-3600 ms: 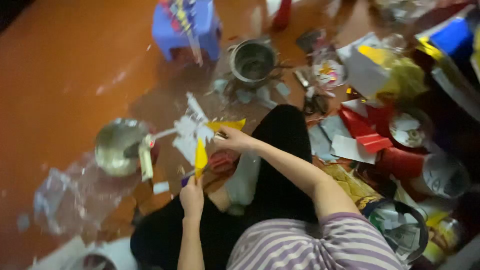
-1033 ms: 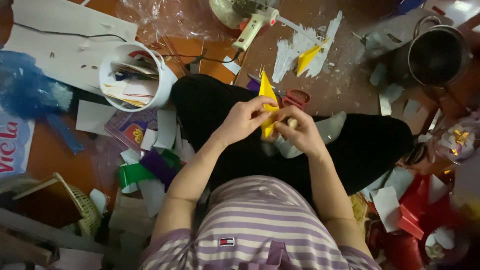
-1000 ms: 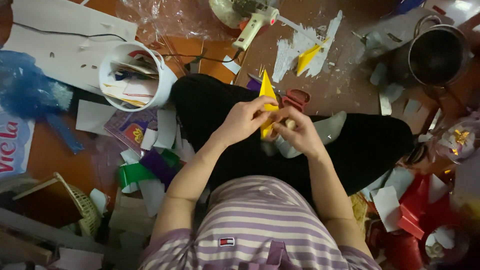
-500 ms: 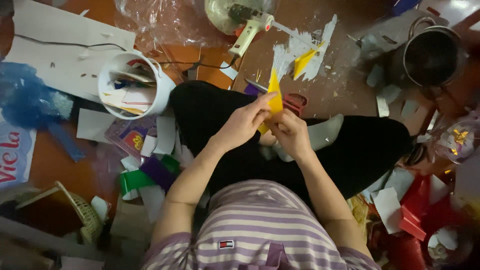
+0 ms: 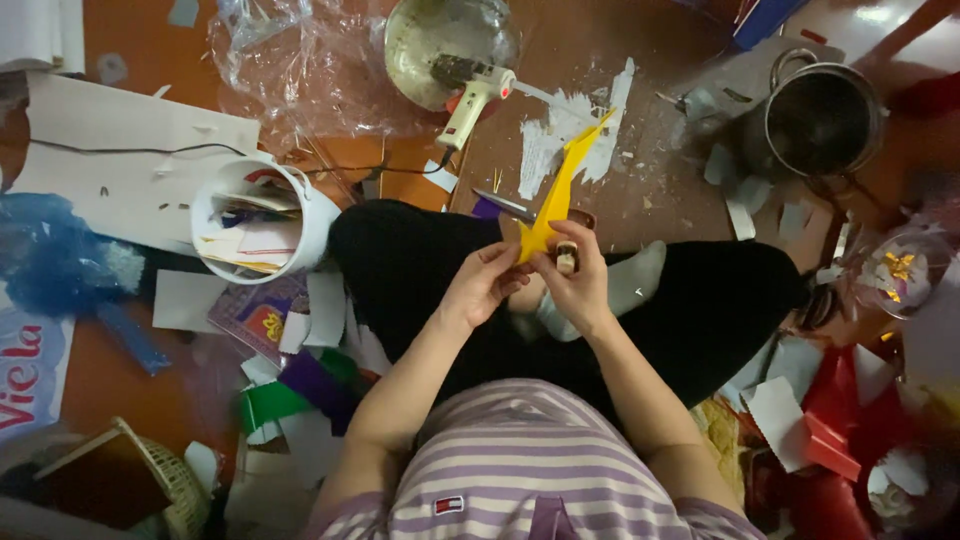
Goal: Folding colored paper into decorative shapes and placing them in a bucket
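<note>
while the person sits cross-legged on the floor, the head view shows the left hand [image 5: 480, 285] and the right hand [image 5: 578, 285] close together over the lap, both pinched on the lower end of a long yellow paper strip [image 5: 556, 192]. the strip rises from the fingertips and points away from the body, toward the glue gun [image 5: 474, 96] that lies beyond the hands. a scissors blade [image 5: 505, 205] shows just behind the left fingers; i cannot tell which hand carries it. a small light thing sits at the right thumb, too small to name.

i think the risks are these: the strip is held only at one end, so it can bend or tear if the fingers pull apart; the blade is very near the left fingers and can nick them; the cord of the glue gun runs to the left of the hands and can catch a knee.

compared with half a second ago, the hands are at almost the same place over the lap, but the strip now looks longer and straighter, and its tip reaches the white paper scraps [image 5: 560, 135]. the white bucket [image 5: 262, 222] to the left of the hands has not moved.
</note>
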